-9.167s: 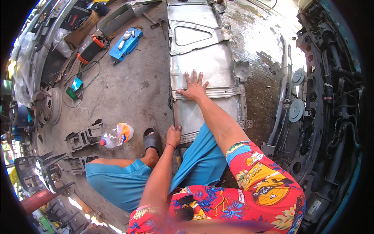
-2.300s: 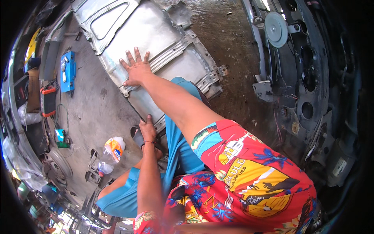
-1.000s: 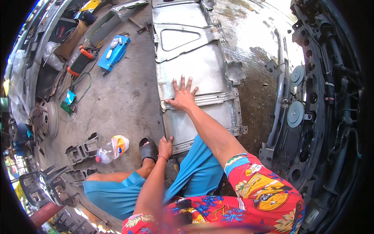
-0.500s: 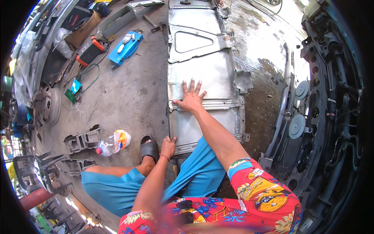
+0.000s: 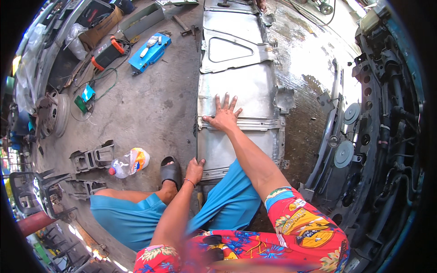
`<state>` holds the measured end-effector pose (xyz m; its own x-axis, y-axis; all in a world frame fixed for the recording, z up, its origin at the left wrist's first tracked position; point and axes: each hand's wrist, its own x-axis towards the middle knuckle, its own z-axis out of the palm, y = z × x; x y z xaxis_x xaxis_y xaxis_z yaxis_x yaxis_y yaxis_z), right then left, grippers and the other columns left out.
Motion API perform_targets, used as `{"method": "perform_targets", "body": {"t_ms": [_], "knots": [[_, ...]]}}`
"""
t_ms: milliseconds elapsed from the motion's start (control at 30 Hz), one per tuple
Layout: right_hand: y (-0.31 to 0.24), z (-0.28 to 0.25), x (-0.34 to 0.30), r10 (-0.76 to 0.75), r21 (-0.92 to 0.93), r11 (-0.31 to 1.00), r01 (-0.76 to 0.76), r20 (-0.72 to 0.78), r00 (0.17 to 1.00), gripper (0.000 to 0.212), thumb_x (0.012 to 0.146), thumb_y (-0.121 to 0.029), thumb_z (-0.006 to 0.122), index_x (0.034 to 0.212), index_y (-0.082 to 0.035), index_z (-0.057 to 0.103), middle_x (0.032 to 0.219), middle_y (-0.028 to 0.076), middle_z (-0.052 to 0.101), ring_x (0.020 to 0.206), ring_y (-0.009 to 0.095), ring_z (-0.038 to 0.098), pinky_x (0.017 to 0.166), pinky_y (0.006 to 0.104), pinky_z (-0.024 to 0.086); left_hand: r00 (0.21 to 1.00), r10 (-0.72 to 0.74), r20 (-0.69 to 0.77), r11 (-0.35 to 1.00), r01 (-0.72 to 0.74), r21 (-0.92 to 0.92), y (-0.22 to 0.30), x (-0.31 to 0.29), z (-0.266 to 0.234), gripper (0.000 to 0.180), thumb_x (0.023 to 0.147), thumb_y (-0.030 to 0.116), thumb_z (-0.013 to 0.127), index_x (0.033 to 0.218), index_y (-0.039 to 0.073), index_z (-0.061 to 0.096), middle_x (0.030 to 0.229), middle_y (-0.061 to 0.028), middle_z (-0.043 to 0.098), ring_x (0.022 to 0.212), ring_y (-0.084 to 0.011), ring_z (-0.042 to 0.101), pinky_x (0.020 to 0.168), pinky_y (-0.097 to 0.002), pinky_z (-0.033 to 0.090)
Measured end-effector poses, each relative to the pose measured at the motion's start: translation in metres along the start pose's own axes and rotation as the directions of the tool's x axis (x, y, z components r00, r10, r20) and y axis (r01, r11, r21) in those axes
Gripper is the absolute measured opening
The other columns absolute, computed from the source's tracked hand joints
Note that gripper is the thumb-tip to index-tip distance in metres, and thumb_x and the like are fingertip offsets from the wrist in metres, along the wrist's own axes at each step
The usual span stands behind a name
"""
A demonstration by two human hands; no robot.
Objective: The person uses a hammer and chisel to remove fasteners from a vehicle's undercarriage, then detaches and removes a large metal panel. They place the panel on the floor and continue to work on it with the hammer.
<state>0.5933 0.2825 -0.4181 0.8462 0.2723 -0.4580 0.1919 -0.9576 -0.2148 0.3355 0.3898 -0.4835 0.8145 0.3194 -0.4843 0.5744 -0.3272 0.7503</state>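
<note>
A long silver sheet-metal panel [image 5: 239,91] with a ribbed seam and a triangular raised frame lies lengthwise on the concrete before me. My right hand [image 5: 224,113] rests flat on it, fingers spread, just at the ribbed seam. At the panel's near left edge my left hand [image 5: 195,170] is closed round the rim, its thumb on top and its other fingers mostly hidden. My knee, in blue trousers, overlaps the near end. Close below my left hand, a wooden handle [image 5: 200,198] shows partly.
Left of me lie a plastic bottle [image 5: 130,163], metal brackets [image 5: 93,157] and a wheel rim [image 5: 59,113]. Farther off are a blue case [image 5: 150,53], a black-and-orange machine [image 5: 108,53] with cables and a hammer [image 5: 182,26]. Car parts [image 5: 364,136] line the right side.
The view has shifted slightly. Both hands keep their places on the panel.
</note>
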Motion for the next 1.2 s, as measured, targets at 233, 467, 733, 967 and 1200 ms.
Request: {"method": "perform_targets", "body": {"t_ms": [233,467,733,967,1200], "knots": [[0.0,0.001,0.0,0.0,-0.001,1.0,0.0,-0.013,1.0,0.122,0.088,-0.085,0.061,0.177,-0.024,0.006,0.183,0.02,-0.007,0.164,0.053,-0.013,0.123,0.0818,0.007,1.0,-0.007,0.015,1.0,0.007,0.023,-0.004,0.001,0.001,0.038,0.105,0.027,0.066,0.124,-0.005,0.07,0.111,-0.0321,0.074,0.111,-0.0489,0.071,0.095,-0.0481,0.053],[0.001,-0.004,-0.004,-0.008,0.011,1.0,0.009,-0.018,1.0,0.123,0.086,-0.086,0.062,0.177,-0.023,0.007,0.183,0.02,-0.006,0.164,0.053,-0.013,0.122,0.0833,0.008,1.0,0.015,0.007,0.999,-0.015,0.043,0.003,0.0,-0.001,0.041,0.103,0.032,0.068,0.119,-0.006,0.07,0.114,-0.0352,0.072,0.117,-0.0539,0.065,0.098,-0.0548,0.052],[0.002,-0.005,-0.005,-0.016,0.012,1.0,0.016,0.0,1.0,0.122,0.087,-0.087,0.059,0.177,-0.025,0.004,0.182,0.02,-0.01,0.164,0.053,-0.016,0.122,0.0832,0.005,1.0,-0.003,0.008,0.999,0.002,0.049,0.002,-0.002,-0.002,0.042,0.103,0.033,0.068,0.121,-0.005,0.071,0.114,-0.0347,0.073,0.116,-0.0525,0.067,0.097,-0.0542,0.053],[0.003,-0.005,-0.004,-0.016,0.02,1.0,0.016,-0.015,1.0,0.123,0.087,-0.086,0.061,0.177,-0.025,0.005,0.183,0.019,-0.009,0.164,0.053,-0.016,0.122,0.0832,0.005,1.0,-0.02,-0.003,0.997,0.02,0.073,-0.001,0.0,0.001,0.041,0.104,0.03,0.068,0.122,-0.007,0.07,0.111,-0.033,0.074,0.114,-0.05,0.07,0.096,-0.0494,0.053],[0.007,0.004,-0.002,-0.011,0.043,0.999,0.013,-0.046,0.999,0.122,0.085,-0.084,0.065,0.177,-0.026,0.009,0.183,0.019,-0.005,0.164,0.054,-0.013,0.122,0.0835,0.006,0.999,0.033,-0.007,0.996,-0.033,0.084,-0.004,-0.001,0.001,0.039,0.104,0.028,0.067,0.119,-0.007,0.071,0.109,-0.0327,0.075,0.112,-0.0494,0.071,0.096,-0.0484,0.053]]}}
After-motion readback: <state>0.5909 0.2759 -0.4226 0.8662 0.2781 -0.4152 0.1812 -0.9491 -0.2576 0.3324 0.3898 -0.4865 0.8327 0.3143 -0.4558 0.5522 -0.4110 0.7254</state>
